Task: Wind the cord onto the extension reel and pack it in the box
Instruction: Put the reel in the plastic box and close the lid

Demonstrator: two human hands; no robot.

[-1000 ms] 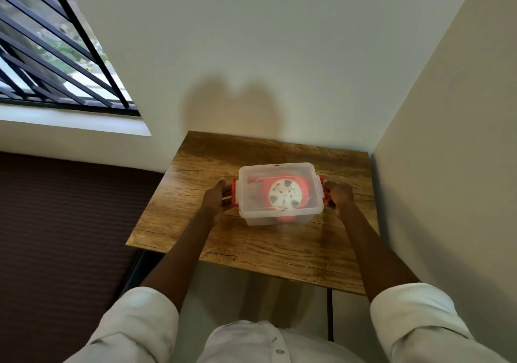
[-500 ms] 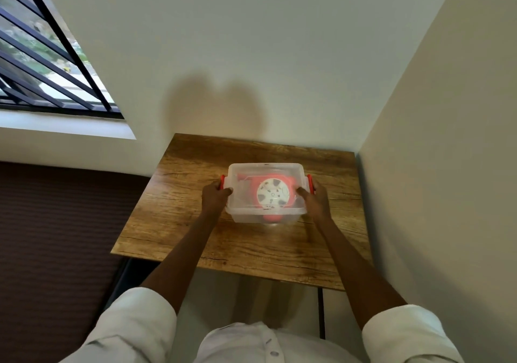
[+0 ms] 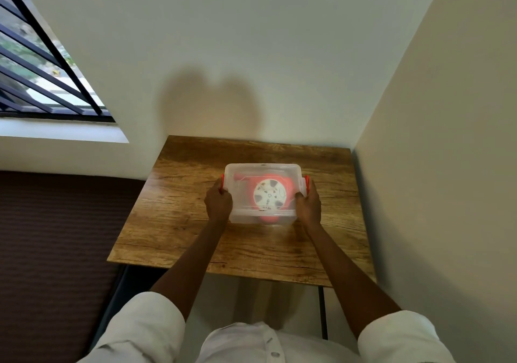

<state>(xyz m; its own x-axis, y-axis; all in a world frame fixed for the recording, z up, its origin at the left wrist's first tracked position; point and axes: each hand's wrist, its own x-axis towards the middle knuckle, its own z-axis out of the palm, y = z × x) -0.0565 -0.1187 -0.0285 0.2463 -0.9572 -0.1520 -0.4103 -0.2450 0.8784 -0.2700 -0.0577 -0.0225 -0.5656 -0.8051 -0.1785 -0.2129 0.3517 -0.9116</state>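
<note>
Nearest the camera, white rolled sleeves (image 3: 145,326) lead out along both forearms to the wood-grain tabletop (image 3: 179,222). There the left hand (image 3: 218,203) curls its fingers round the left end of the clear lidded plastic box (image 3: 263,193), and the right hand (image 3: 308,204) grips the right end the same way, each just below a red side latch (image 3: 222,182). Holding both ends likely steadies the box while the lid is seated or the box is squared up. Inside, the orange extension reel with a white round socket face (image 3: 270,194) lies flat, face up. The box's long axis runs left to right, parallel to the far wall (image 3: 251,54).
</note>
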